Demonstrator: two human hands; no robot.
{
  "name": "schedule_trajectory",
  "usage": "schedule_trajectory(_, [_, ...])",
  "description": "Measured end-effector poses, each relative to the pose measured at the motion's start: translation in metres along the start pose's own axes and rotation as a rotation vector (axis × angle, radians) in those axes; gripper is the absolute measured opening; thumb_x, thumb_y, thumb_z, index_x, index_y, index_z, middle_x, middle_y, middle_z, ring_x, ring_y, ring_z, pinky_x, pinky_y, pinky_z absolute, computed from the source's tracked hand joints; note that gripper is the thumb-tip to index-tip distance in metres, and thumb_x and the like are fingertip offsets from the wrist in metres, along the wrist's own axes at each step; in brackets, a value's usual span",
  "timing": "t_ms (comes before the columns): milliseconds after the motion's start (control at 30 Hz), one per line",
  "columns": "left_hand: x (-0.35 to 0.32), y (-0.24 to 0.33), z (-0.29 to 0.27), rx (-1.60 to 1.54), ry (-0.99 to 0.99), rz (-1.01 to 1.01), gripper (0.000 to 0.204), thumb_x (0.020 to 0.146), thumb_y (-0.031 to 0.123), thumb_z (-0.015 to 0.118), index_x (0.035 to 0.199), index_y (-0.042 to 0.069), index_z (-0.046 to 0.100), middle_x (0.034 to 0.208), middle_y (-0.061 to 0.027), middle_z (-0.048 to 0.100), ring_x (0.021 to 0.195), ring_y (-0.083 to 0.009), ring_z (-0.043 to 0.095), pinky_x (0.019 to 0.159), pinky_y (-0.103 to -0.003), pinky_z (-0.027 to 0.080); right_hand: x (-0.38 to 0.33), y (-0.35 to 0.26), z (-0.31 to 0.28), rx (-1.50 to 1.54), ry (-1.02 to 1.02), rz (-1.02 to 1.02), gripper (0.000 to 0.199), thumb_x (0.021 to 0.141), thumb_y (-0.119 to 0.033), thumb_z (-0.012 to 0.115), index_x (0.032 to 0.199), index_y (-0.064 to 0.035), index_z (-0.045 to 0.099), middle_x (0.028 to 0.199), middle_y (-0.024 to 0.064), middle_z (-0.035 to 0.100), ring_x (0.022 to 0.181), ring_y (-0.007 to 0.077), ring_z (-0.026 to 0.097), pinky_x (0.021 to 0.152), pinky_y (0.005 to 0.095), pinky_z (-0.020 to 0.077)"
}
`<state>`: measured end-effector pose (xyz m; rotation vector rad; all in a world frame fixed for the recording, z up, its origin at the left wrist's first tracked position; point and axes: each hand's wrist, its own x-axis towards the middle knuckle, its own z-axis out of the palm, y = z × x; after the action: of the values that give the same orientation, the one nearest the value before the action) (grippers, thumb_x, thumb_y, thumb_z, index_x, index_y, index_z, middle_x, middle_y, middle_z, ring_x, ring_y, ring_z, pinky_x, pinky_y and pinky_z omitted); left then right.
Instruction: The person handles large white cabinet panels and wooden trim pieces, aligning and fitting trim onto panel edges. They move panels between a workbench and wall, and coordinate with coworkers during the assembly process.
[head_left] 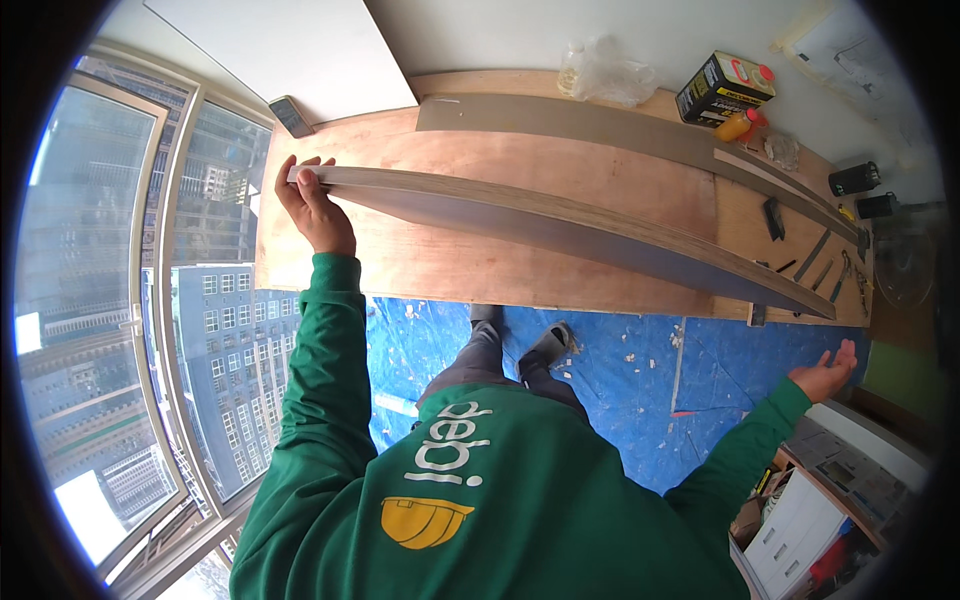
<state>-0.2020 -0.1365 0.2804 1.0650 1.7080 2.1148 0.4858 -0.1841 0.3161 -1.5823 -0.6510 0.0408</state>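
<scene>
– What was gripped by the left hand?
– One end of a long board was pinched there, between thumb and fingers.
– And where was the board held?
– Slantwise over the plywood table, its other end pointed toward the table's right front corner; whether the table was touched there could not be told.
– How was the right hand held?
– Released, palm up, with fingers loosely parted, near that right end but apart from it, above the blue sheet.
– What else was seen?
– Hand tools were scattered at the table's right, and a black can was set near the wall.
</scene>
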Motion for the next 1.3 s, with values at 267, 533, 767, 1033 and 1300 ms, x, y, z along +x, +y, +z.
schedule_trajectory(267, [-0.011, 0.060, -0.001, 0.796, -0.400, 0.735, 0.032, 0.097, 0.035, 0.065, 0.114, 0.009, 0.070, 0.116, -0.0082, 0.069, 0.127, -0.0315, 0.058, 0.116, -0.053, 0.032, -0.072, -0.102, 0.048, -0.490, -0.912, -0.917, 0.053, 0.100, -0.047, 0.059, 0.131, -0.0037, 0.063, 0.130, 0.0143, 0.061, 0.126, 0.0349, 0.053, 0.112, 0.0480, 0.0357])
schedule_trajectory(533, [-0.045, 0.096, 0.010, 0.751, -0.640, 0.778, 0.031, 0.089, 0.024, 0.074, 0.118, 0.013, 0.072, 0.114, -0.0066, 0.069, 0.117, -0.0291, 0.063, 0.109, -0.050, 0.040, -0.086, -0.076, 0.040, -0.421, -0.835, -0.880, 0.037, 0.097, -0.033, 0.068, 0.120, -0.0041, 0.068, 0.116, 0.0133, 0.065, 0.112, 0.0353, 0.056, 0.105, 0.0504, 0.0361])
schedule_trajectory(767, [-0.075, 0.133, 0.019, 0.499, -0.918, 0.671, 0.029, 0.079, 0.015, 0.081, 0.106, 0.008, 0.073, 0.099, -0.0077, 0.070, 0.091, -0.0274, 0.067, 0.086, -0.042, 0.050, -0.105, -0.069, 0.006, -0.445, -0.836, -0.913, 0.039, 0.100, -0.038, 0.061, 0.120, -0.0047, 0.065, 0.118, 0.0131, 0.065, 0.113, 0.0348, 0.058, 0.110, 0.0553, 0.0320])
schedule_trajectory(1033, [-0.086, 0.163, 0.012, 0.523, -1.131, 0.344, 0.014, 0.078, 0.004, 0.078, 0.091, 0.010, 0.074, 0.087, -0.0025, 0.069, 0.081, -0.0226, 0.064, 0.080, -0.037, 0.043, -0.126, -0.065, -0.033, -0.477, -0.869, -0.881, 0.041, 0.101, -0.042, 0.059, 0.122, -0.0065, 0.062, 0.122, 0.0112, 0.064, 0.117, 0.0325, 0.059, 0.111, 0.0567, 0.0304])
schedule_trajectory(1300, [-0.097, 0.149, 0.008, 0.431, -1.131, 0.479, 0.016, 0.074, 0.000, 0.074, 0.088, 0.003, 0.066, 0.083, -0.0086, 0.063, 0.077, -0.0273, 0.061, 0.071, -0.039, 0.046, -0.136, -0.064, -0.045, -0.515, -0.862, -0.852, 0.040, 0.101, -0.041, 0.058, 0.122, -0.0068, 0.062, 0.123, 0.0103, 0.064, 0.120, 0.0318, 0.058, 0.115, 0.0558, 0.0275])
